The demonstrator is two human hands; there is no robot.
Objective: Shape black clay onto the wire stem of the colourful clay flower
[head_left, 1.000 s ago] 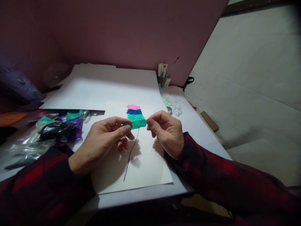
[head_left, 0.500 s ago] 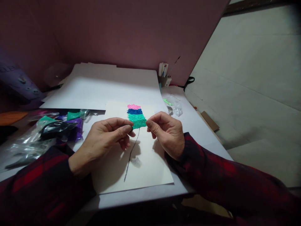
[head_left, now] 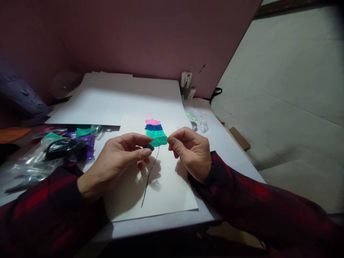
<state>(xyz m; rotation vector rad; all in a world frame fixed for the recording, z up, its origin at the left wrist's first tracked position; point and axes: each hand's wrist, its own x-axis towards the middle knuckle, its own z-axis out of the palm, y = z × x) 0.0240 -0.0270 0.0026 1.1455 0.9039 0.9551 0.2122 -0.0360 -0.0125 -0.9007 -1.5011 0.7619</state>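
Pens (head_left: 186, 80) stand near the mauve wall (head_left: 150, 39), a purple patterned object (head_left: 23, 95) at left, a brown piece (head_left: 240, 138) at right.

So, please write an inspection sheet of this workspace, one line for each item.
Surface: white table, large white sheets at the back.
Job's things: paper with pink, blue and green bands, dark line below.
Clutter: plastic bags at left, clear bag at right.
Hands: left hand pinches dark lump; right hand, fingertips together by the bands, contents unclear.
Cables: nothing seen for sure; black loop at far right unclear.
Surroundings: pinkish wall behind; pens near it.
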